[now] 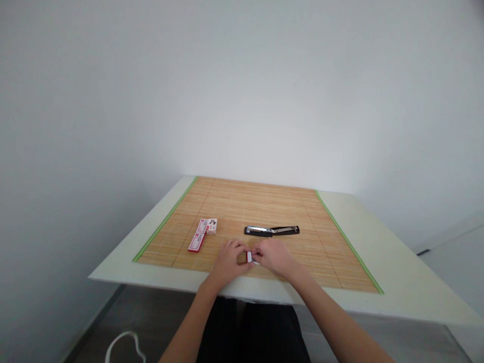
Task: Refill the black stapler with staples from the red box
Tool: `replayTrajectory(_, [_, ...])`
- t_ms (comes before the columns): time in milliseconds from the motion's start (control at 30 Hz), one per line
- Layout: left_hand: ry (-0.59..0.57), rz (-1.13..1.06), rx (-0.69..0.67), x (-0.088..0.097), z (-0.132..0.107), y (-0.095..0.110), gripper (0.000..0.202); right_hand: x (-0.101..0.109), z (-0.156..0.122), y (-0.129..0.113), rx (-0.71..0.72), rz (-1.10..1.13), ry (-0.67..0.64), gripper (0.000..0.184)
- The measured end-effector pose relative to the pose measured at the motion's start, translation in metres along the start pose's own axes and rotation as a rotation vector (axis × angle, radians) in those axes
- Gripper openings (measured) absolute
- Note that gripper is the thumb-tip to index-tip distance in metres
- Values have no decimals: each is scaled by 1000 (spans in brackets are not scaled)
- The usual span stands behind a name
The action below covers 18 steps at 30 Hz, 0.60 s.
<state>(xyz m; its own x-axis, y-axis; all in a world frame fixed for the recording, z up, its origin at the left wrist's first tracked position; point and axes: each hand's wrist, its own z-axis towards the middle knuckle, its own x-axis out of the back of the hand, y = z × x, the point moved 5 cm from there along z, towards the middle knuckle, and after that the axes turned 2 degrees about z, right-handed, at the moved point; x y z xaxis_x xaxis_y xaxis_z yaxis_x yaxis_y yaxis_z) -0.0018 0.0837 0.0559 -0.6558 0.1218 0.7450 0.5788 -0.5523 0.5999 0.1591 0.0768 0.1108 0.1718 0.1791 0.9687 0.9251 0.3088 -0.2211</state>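
Note:
Near the front of the bamboo mat, my left hand (230, 257) grips a small red-and-white staple box (248, 256) between thumb and fingers. My right hand (273, 254) is pinched at the right end of that box, its fingertips touching there. A bit of grey and white shows beneath those fingers, too small to name. Just beyond my hands lies a black stapler (271, 231), opened out flat with its metal magazine showing. To the left of my left hand are red-and-white staple boxes (196, 241) lying flat, and a small white box (212, 226) with a stapler picture beside them.
A bamboo mat (260, 201) with green edging covers the middle of a white table (393, 272). A plain wall (242, 101) rises behind it. Below the table at the left, a white cable (126, 334) curves above the floor. My legs (260, 333) are under the front edge.

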Motion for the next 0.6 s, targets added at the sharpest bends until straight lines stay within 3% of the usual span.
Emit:
replayTrajectory(400, [7,6,7,-1,-1,-1,31,-7,8,5,0,140,20,12])
replayTrajectory(600, [22,10,6,-1,-2,-2,35,-2,-10,35,-32,330,126,11])
